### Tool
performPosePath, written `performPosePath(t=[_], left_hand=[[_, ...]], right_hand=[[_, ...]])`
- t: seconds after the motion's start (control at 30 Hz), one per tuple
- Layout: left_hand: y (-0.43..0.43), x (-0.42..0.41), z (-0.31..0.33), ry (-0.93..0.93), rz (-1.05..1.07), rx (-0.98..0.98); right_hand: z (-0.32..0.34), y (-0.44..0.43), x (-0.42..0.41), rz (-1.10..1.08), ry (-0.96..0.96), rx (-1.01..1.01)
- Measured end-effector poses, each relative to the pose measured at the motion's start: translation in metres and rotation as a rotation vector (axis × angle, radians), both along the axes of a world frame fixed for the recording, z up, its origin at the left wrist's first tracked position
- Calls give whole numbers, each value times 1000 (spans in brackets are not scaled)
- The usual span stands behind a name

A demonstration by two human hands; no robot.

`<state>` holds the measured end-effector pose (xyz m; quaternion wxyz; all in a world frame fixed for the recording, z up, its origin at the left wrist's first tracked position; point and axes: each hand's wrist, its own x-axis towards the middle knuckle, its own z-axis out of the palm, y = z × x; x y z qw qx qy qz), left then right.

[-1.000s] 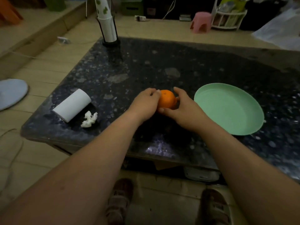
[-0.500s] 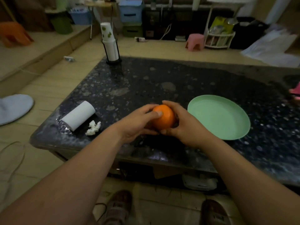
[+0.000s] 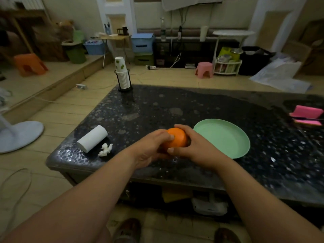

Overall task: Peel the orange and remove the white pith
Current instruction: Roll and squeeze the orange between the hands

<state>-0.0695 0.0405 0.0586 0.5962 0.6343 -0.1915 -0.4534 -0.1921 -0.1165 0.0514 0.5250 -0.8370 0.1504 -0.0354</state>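
A whole, unpeeled orange is held between both hands above the near part of the dark speckled table. My left hand grips it from the left, thumb lying across its top. My right hand wraps it from the right, fingers over the far side and thumb pressed against its near lower side. The underside of the orange is hidden by my hands.
A light green plate lies just right of my hands. A white paper roll and a crumpled tissue sit at the left. A cup holder with stacked paper cups stands at the far left corner; pink sponges are at the right edge.
The orange has been lifted off the table and drawn nearer to me, with both hands closing further around it. The camera has tilted up, showing more of the room.
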Motion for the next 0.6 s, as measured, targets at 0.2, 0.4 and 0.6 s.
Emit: performPosePath(t=[0.2,0.4,0.6], left_hand=[[-1,8,-25,58,-76,48],[-21,22,-42,73,-11,-5],[-32,26,-45,112,-13,24]], right_hand=[[-25,-3,-2,29,65,11],[-24,-16,13,5,90,17],[-26,-25,23,-2,139,34]])
